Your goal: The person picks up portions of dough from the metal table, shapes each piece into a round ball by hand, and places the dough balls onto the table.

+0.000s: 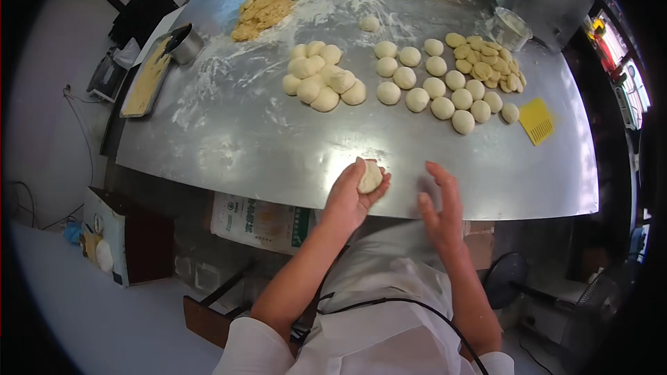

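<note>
Across the middle and upper part of the frame stretches a metal worktop [243, 146], dusted with flour toward its far side. At upper right of centre, many round dough balls [434, 87] stand in loose rows. Left of them, larger balls lie in a pile [329, 74], touching one another. At the left edge of the worktop is a tray [157, 94], and a metal cup [186, 46] is near its upper end. Flat dough pieces [486, 62] form a heap at upper right. Below centre, the two hands are apart: the left hand [349, 194] has its fingers curled around one piece of dough [372, 178], while the right hand [445, 212], to its right, is raised with thumb and fingers spread.
</note>
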Tool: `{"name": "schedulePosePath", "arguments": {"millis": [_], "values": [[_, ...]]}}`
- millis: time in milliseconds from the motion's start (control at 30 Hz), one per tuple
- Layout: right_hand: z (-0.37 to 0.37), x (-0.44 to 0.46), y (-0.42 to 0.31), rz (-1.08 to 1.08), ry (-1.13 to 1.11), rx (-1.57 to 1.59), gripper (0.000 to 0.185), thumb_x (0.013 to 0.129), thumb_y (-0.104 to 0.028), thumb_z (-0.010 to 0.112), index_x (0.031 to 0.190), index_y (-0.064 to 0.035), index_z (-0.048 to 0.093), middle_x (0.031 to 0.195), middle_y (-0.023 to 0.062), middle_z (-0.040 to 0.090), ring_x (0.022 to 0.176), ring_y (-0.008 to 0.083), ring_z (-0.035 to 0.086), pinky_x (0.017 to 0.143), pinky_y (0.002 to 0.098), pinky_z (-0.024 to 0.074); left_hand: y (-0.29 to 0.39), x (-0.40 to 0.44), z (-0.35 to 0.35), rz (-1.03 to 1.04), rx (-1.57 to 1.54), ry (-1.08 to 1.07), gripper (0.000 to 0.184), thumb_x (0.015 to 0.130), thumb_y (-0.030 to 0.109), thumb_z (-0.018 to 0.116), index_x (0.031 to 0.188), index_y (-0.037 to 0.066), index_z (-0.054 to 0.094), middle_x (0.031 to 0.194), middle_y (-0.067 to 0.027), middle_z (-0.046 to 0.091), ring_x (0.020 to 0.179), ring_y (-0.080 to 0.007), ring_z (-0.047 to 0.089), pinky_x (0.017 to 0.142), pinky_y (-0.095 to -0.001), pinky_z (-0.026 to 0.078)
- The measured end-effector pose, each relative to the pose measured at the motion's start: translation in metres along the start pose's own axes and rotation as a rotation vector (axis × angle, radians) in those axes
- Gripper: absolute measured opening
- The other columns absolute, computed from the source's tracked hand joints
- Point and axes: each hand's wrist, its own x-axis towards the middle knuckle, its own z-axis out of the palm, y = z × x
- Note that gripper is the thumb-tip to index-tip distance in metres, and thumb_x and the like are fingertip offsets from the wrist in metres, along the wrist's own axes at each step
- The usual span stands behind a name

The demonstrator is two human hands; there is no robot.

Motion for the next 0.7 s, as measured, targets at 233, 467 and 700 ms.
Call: {"name": "schedulePosePath", "arguments": {"millis": [233,467,700], "values": [[0.003,0.019,-0.010,-0.095,-0.096,0.079,0.038,0.095,-0.018,0.071,0.130,-0.0037,0.065,0.118,0.0116,0.071,0.105,0.0346,0.065,0.095,0.0451,0.0487,-0.040,-0.058,0.059,-0.318,-0.104,-0.384,0.089,0.108,0.073,0.030,0.162,0.003,0.031,0.165,-0.0116,0.039,0.150,-0.0270,0.040,0.126,-0.0455,0.030],[-0.006,0.017,0.050,-0.062,-0.073,-0.602,0.036,0.097,-0.023,0.073,0.128,-0.0061,0.070,0.152,0.0213,0.051,0.134,0.0408,0.052,0.112,0.0470,0.0425,-0.025,-0.076,0.017,-0.120,0.331,-0.141,0.068,0.111,0.051,0.045,0.156,0.000,0.045,0.150,-0.0173,0.058,0.139,-0.0272,0.054,0.118,-0.0428,0.040],[-0.038,0.066,0.030,0.018,0.043,-0.060,0.034,0.101,-0.019,0.070,0.132,-0.0059,0.069,0.152,0.0200,0.053,0.128,0.0392,0.059,0.106,0.0464,0.0485,-0.023,-0.086,-0.018,-0.067,0.285,0.075,0.043,0.109,0.028,0.056,0.143,0.001,0.059,0.133,-0.0127,0.068,0.119,-0.0209,0.065,0.102,-0.0371,0.052]]}}
